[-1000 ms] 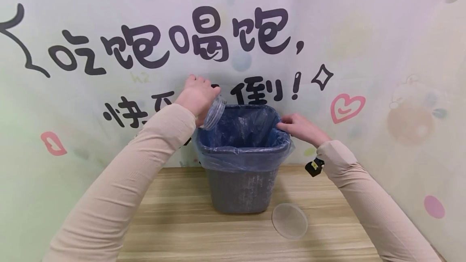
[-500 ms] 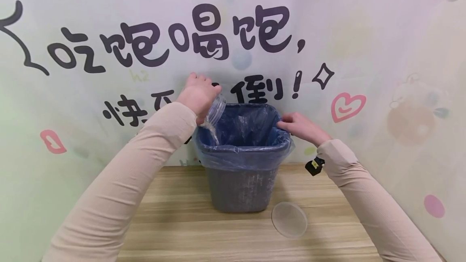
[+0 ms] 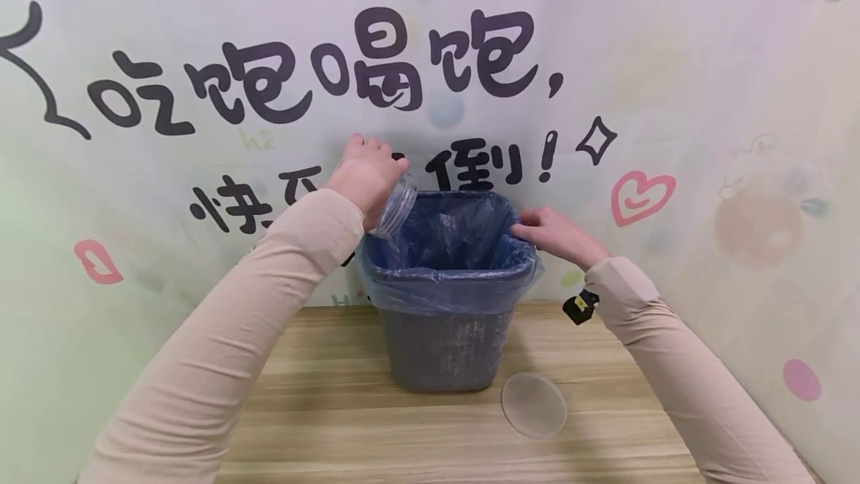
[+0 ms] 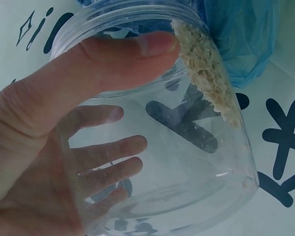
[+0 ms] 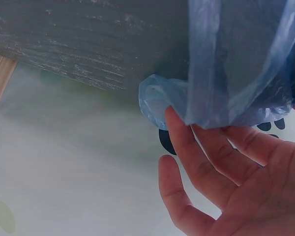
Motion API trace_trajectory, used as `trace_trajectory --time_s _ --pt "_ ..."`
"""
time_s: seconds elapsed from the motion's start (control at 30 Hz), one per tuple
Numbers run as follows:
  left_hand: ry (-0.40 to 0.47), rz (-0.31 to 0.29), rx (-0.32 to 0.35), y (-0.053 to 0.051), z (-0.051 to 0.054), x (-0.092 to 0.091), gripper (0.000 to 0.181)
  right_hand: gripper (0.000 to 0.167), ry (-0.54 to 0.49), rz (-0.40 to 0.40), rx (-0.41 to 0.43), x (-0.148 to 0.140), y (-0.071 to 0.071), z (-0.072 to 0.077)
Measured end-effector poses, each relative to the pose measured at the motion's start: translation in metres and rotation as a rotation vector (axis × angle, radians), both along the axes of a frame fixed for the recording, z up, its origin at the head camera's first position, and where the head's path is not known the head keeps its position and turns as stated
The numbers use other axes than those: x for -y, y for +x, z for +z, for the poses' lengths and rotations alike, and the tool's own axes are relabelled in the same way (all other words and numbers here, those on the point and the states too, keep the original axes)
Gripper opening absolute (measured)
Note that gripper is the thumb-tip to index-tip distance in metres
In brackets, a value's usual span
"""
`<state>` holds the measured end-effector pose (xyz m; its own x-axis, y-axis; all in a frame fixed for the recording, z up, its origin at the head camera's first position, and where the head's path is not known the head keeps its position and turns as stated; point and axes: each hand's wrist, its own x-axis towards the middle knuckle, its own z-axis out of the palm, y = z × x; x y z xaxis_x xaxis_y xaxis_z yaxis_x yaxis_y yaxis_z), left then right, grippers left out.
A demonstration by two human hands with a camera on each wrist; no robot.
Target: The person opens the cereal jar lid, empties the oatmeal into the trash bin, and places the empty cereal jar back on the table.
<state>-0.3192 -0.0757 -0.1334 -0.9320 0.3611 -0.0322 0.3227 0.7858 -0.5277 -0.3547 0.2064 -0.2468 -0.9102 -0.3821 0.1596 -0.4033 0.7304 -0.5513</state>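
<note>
Beige-sleeved, the left hand (image 3: 366, 179) grips a tilted clear jar (image 3: 402, 206) over the left side of the grey bin (image 3: 446, 349); the right hand (image 3: 556, 236) pinches its right rim. Pale flakes (image 4: 205, 73) inside suggest emptying is unfinished. The lid (image 3: 534, 405) lies off, near right.

Booth-like space: lettered printed backdrop (image 3: 497, 118), wood-grain tabletop (image 3: 322, 394).

The jar (image 4: 187, 169) looks smooth and glossy, the liner (image 3: 450, 296) crinkled plastic.
</note>
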Motion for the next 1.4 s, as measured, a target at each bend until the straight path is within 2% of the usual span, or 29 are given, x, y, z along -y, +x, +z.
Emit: trace_trajectory --time_s 0.57,1.4 --pt "-0.004 -0.012 -0.019 -0.0004 -0.0022 -0.0019 0.085 0.024 -0.013 0.007 0.016 0.0002 0.0017 -0.0010" --pt "-0.007 -0.002 -0.011 -0.0019 -0.0013 -0.0049 0.086 0.024 -0.024 0.001 0.022 0.0000 0.0010 -0.0016"
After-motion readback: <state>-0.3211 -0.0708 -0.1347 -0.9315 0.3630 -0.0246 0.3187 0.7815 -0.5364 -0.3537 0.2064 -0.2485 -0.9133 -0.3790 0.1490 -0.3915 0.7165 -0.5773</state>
